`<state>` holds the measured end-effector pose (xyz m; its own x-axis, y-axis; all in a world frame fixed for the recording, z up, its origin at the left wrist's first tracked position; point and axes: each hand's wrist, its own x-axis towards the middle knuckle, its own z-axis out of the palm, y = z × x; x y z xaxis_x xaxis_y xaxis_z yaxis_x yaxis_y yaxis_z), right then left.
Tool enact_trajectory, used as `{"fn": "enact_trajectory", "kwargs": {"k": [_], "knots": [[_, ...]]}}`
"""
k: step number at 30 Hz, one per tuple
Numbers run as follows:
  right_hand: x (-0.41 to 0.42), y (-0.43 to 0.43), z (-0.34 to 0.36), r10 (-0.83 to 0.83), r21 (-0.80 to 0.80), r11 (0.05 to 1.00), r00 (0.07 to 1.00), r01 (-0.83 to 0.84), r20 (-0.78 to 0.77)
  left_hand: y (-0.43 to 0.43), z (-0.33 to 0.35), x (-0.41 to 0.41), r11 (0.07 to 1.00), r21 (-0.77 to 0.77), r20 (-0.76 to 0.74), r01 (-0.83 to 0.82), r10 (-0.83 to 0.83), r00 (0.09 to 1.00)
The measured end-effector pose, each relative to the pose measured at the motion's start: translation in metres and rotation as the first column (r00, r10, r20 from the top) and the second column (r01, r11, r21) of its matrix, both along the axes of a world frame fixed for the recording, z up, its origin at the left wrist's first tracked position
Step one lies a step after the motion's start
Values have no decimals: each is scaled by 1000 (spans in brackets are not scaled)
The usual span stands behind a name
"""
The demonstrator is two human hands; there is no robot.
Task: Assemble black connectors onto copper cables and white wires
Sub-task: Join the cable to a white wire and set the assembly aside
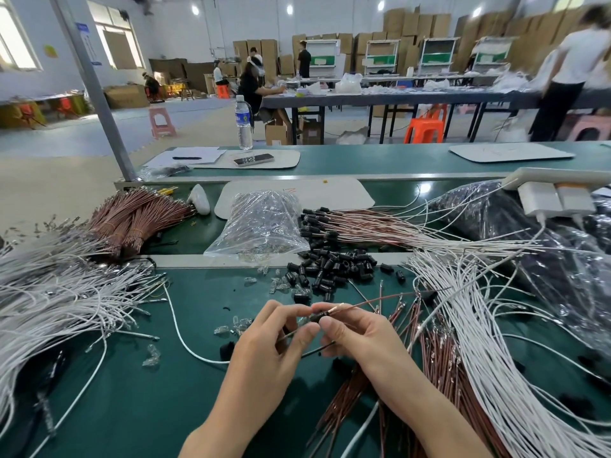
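Observation:
My left hand (276,338) and my right hand (355,335) meet over the green mat, fingertips pinched together. Between them sits a small black connector (316,317). A copper cable (370,303) runs from it up to the right, held by my right fingers. Which hand grips the connector more is hard to tell; my left fingers cover its left end. A pile of loose black connectors (334,267) lies just beyond my hands. Copper cables (439,352) and white wires (489,325) fan out on the right.
More white wires (56,302) and a bound copper bundle (139,219) lie at left. A clear bag (261,223) and finished cables with connectors (357,226) sit behind. Small clear parts (231,325) dot the mat. A water bottle (243,123) stands farther back.

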<state>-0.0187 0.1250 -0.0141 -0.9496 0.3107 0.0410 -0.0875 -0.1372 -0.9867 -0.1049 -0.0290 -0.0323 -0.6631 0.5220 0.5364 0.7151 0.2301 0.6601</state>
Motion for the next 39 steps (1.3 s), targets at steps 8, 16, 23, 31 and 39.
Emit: {"fn": "enact_trajectory", "kwargs": {"k": [8, 16, 23, 31, 39], "knots": [[-2, 1, -1, -60, -68, 996, 998, 61, 5, 1, 1, 3, 996, -64, -62, -61, 57, 996], [0, 16, 4, -221, -236, 951, 973, 202, -59, -5, 5, 4, 992, -61, -90, -108, 102, 991], [16, 51, 12, -466, -529, 767, 882, 362, -73, -16, 14, -9, 963, 25, -192, -269, 269, 944], [28, 74, 13, -610, -726, 564, 791, 393, -45, -28, 16, -20, 908, 141, -143, -395, 413, 899], [37, 90, 9, -651, -861, 450, 747, 235, -137, -35, 8, -34, 891, 83, 96, -446, 438, 894]]}}
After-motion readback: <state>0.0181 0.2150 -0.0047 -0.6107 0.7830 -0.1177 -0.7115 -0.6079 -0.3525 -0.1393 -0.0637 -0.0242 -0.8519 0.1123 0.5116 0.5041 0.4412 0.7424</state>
